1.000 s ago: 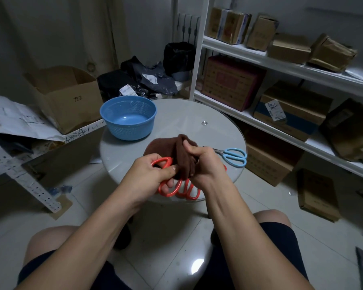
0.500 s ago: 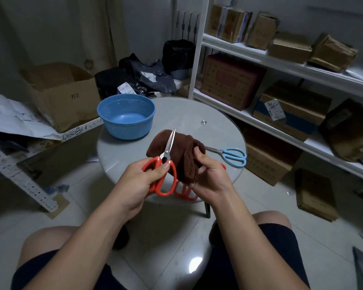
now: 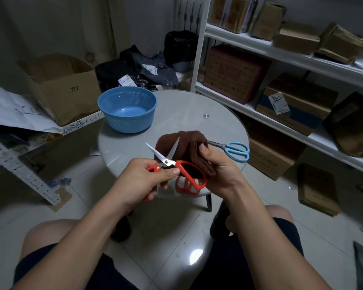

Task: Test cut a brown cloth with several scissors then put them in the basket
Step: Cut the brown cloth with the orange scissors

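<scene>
My left hand (image 3: 147,176) grips red-handled scissors (image 3: 166,160) above the near edge of the round grey table (image 3: 176,114); their blades are spread apart and point up toward the cloth. My right hand (image 3: 220,166) pinches a folded brown cloth (image 3: 187,147), holding it up just right of the blades. More red scissor handles (image 3: 189,186) lie on the table under the cloth. Blue-handled scissors (image 3: 235,150) lie flat at the table's right edge. A blue basket (image 3: 127,110) stands at the table's far left with nothing inside.
White shelves (image 3: 281,53) with cardboard boxes run along the right wall. An open cardboard box (image 3: 65,88) and papers sit on a rack at left. Dark bags (image 3: 147,68) lie behind the table. My knees are below the table's near edge.
The red scissors' blades have opened wide; half a second ago they were shut. My left hand shifted a little left and my right hand keeps its hold on the cloth.
</scene>
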{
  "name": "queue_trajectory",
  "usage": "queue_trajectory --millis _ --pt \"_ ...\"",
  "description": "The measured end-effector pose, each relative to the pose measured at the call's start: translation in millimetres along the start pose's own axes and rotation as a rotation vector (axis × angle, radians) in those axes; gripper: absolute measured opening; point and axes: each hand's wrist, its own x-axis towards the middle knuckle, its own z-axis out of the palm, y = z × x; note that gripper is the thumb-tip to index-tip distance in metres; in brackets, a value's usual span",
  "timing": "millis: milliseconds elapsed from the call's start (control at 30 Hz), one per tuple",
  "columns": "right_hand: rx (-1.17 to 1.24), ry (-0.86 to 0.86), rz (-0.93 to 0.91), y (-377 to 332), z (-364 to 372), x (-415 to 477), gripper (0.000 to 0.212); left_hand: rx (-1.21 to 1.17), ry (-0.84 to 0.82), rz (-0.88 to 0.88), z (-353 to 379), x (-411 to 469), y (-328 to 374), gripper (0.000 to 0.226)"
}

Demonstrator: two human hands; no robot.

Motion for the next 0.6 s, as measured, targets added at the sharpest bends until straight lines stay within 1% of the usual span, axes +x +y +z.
queue_trajectory --millis 67,100,167,200,233,333,400,467,600 --pt "-0.07 -0.028 0.048 -2 1 -2 0.077 0.03 0.014 -0.013 0 3 0 0.032" --pt "-0.107 -0.037 0.071 -3 2 -3 0.07 0.05 0.018 -0.011 0 4 1 0.034" --pt "-0.174 -0.031 0.111 -4 6 -4 0.044 0.098 0.01 0.009 0 6 2 0.039" --pt "-0.192 -0.028 0.131 -4 8 -4 0.036 0.132 -0.001 0.018 0 6 3 0.042" --pt "-0.201 -0.027 0.149 -5 9 -5 0.032 0.18 -0.017 0.024 0 7 3 0.044" --pt "-0.214 -0.005 0.192 -4 12 -3 0.029 0.351 -0.051 0.047 -1 9 5 0.048" --pt "-0.229 0.013 0.194 -1 12 0 0.027 0.432 -0.066 0.055 2 10 6 0.043" --pt "-0.253 0.072 0.188 2 14 1 0.024 0.517 -0.056 0.066 4 9 8 0.04" --pt "-0.21 0.155 0.156 12 14 -2 0.031 0.579 -0.059 0.075 6 10 8 0.041"
